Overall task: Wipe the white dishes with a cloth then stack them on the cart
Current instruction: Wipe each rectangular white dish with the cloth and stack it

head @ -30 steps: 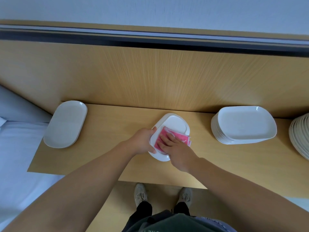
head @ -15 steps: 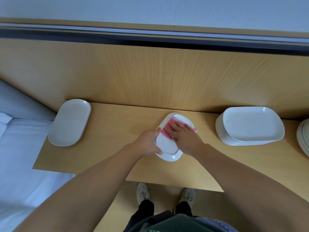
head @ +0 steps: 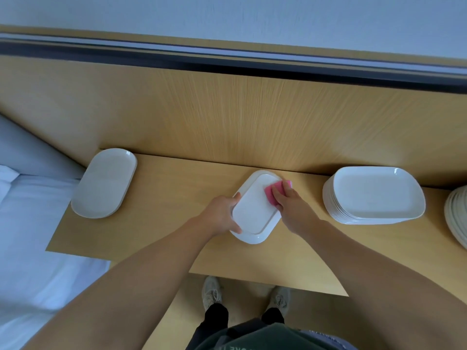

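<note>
A white rectangular dish (head: pixel 255 210) sits tilted in the middle of the wooden shelf (head: pixel 161 203). My left hand (head: pixel 222 214) grips its left rim, thumb on the top face. My right hand (head: pixel 290 203) presses a pink cloth (head: pixel 274 192) onto the dish's right side near the far corner; my fingers cover most of the cloth. A stack of white oval dishes (head: pixel 104 184) lies at the shelf's left end. A taller stack of white rectangular dishes (head: pixel 374 195) stands to the right.
Another stack of pale round plates (head: pixel 458 215) is cut off by the right edge. A wooden back panel (head: pixel 227 117) rises behind the shelf. White bedding (head: pixel 27 236) lies to the left. My shoes (head: pixel 212 291) stand below the shelf's front edge.
My right hand has slid the pink cloth from the dish's near part across to its far right edge. My left hand has kept its hold on the left rim.
</note>
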Demonstrator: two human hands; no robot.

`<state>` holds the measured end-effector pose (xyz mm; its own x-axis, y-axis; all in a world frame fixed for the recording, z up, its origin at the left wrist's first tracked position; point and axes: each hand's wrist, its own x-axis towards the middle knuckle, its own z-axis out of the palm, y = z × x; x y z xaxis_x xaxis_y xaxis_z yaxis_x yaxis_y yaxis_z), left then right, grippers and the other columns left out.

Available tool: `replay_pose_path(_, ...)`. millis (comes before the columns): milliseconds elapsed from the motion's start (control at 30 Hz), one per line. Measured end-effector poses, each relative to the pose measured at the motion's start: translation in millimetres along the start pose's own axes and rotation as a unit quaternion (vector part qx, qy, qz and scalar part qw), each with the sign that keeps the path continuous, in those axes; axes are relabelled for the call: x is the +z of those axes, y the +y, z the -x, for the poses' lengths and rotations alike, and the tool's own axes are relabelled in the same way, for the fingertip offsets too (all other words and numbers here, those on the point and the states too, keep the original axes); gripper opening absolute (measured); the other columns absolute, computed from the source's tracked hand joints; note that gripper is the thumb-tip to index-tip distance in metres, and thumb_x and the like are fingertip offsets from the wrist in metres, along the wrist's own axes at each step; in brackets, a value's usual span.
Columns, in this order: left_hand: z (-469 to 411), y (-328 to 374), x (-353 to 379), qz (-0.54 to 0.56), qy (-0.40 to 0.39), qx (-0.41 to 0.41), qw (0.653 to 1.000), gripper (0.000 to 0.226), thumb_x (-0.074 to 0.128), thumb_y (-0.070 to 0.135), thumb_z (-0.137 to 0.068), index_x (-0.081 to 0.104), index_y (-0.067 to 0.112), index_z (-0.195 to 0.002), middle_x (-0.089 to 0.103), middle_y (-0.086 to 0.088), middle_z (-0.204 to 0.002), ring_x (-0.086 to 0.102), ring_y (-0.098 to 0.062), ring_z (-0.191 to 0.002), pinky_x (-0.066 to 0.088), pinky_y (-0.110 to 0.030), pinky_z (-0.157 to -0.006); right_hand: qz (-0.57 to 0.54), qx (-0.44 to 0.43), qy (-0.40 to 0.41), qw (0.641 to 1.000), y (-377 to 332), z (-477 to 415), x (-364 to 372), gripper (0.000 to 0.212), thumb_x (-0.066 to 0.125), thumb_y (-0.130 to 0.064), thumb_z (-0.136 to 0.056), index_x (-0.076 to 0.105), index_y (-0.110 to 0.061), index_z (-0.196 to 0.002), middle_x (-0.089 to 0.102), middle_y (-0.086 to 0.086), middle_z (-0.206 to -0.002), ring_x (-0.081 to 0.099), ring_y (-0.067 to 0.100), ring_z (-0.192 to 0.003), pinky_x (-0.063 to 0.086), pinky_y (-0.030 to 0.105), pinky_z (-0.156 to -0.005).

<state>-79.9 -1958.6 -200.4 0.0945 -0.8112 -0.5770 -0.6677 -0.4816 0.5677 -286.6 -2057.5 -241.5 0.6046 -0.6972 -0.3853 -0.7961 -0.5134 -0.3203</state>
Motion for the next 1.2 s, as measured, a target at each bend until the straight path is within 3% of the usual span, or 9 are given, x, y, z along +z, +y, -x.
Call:
replay_pose_path(167, 3.2, 5.7, 0.6, -0.053, 0.003, 0.002, 0.999, 0.108, 0.084, 0.022, -0.066, 0.018, 0.021, -0.152, 0.053, -0.005, -0.126, 0.049, -0.021, -0.115, 0.046, -0.03, -0.093, -0.035, -0.038, -0.023, 0.998, 2.6, 31.5, 1.2, 0.056, 0.039, -0.009, -0.102, 0.023, -0.022, -0.153, 0.018, 0.004, -0.158, 0.036, 0.026, -0.138, 0.032, 0.019, -0.102)
replay_pose_path(267, 11.5, 10.9, 0.3, -0.083, 0.023, 0.034, 0.996, 0.102, 0.08, 0.026, -0.069, 0.021, 0.02, -0.152, 0.051, -0.006, -0.13, 0.048, -0.023, -0.117, 0.045, -0.032, -0.093, -0.122, -0.063, 0.009, 0.99, 2.6, 42.3, -7.8, 0.047, 0.041, -0.008, -0.101, 0.045, -0.027, -0.144, 0.043, -0.015, -0.134, 0.047, 0.012, -0.118, 0.036, 0.022, -0.103)
replay_pose_path(467, 37.1, 12.3, 2.2, 0.11, 0.089, 0.04, 0.989, 0.04, 0.073, 0.01, -0.071, 0.059, 0.019, -0.108, 0.064, 0.0, -0.1, 0.062, -0.021, -0.093, 0.054, -0.04, -0.079, -0.153, -0.128, 0.135, 0.971, -4.8, 61.4, -48.0, 0.039, 0.047, -0.003, -0.098, 0.059, -0.021, -0.131, 0.057, -0.014, -0.112, 0.052, -0.001, -0.101, 0.046, 0.026, -0.088)
replay_pose_path(567, 50.9, 21.6, 3.7, 0.16, 0.113, 0.038, 0.98, 0.036, 0.071, 0.007, -0.077, 0.063, 0.018, -0.111, 0.067, 0.001, -0.099, 0.065, -0.016, -0.094, 0.055, -0.033, -0.08, -0.173, -0.142, 0.158, 0.962, -7.1, 68.6, -65.0, 0.038, 0.048, -0.002, -0.097, 0.062, -0.022, -0.125, 0.057, -0.018, -0.122, 0.051, -0.01, -0.08, 0.053, 0.032, -0.082)
replay_pose_path(700, 66.9, 22.8, -2.1, 0.124, 0.186, 0.021, 0.975, 0.031, 0.068, 0.013, -0.083, 0.064, 0.018, -0.114, 0.066, 0.004, -0.098, 0.062, -0.013, -0.09, 0.051, -0.026, -0.074, -0.179, -0.175, 0.173, 0.952, -19.2, 76.2, -87.2, 0.046, 0.048, 0.002, -0.097, 0.058, -0.023, -0.134, 0.038, -0.033, -0.133, 0.053, 0.0, -0.097, 0.052, 0.031, -0.09)
replay_pose_path(800, 81.7, 13.0, -11.2, 0.077, 0.242, 0.003, 0.967, 0.025, 0.064, 0.019, -0.088, 0.066, 0.017, -0.113, 0.065, 0.005, -0.098, 0.06, -0.013, -0.088, 0.048, -0.025, -0.072, -0.158, -0.202, 0.174, 0.951, -33.5, 75.6, -97.3, 0.049, 0.047, 0.0, -0.098, 0.051, -0.025, -0.139, 0.035, -0.023, -0.137, 0.049, 0.019, -0.131, 0.05, 0.032, -0.096)
replay_pose_path(867, 93.6, 4.1, -19.2, 0.042, 0.274, -0.015, 0.961, 0.022, 0.06, 0.025, -0.091, 0.065, 0.02, -0.112, 0.065, 0.005, -0.099, 0.059, -0.013, -0.088, 0.05, -0.027, -0.076, -0.15, -0.213, 0.174, 0.95, -45.0, 72.1, -99.5, 0.049, 0.047, -0.003, -0.099, 0.05, -0.028, -0.14, 0.032, -0.023, -0.139, 0.054, 0.025, -0.126, 0.05, 0.032, -0.096)
replay_pose_path(1000, 117.6, -23.0, -39.5, 0.006, 0.329, -0.053, 0.943, 0.02, 0.054, 0.028, -0.095, 0.063, 0.023, -0.112, 0.065, 0.004, -0.093, 0.059, -0.013, -0.083, 0.048, -0.027, -0.071, -0.138, -0.206, 0.14, 0.958, -76.2, 64.8, -97.4, 0.045, 0.047, -0.002, -0.099, 0.052, -0.022, -0.139, 0.027, -0.026, -0.136, 0.056, 0.03, -0.12, 0.034, 0.012, -0.095)
replay_pose_path(1200, 146.4, -76.2, -69.5, -0.014, 0.42, -0.089, 0.903, 0.015, 0.054, 0.024, -0.094, 0.065, 0.02, -0.104, 0.063, 0.006, -0.089, 0.058, -0.014, -0.082, 0.044, -0.028, -0.069, -0.125, -0.238, 0.106, 0.957, -130.6, 48.8, -87.7, 0.045, 0.047, 0.0, -0.098, 0.053, -0.019, -0.138, 0.036, -0.012, -0.149, 0.055, 0.033, -0.12, 0.037, 0.024, -0.105)
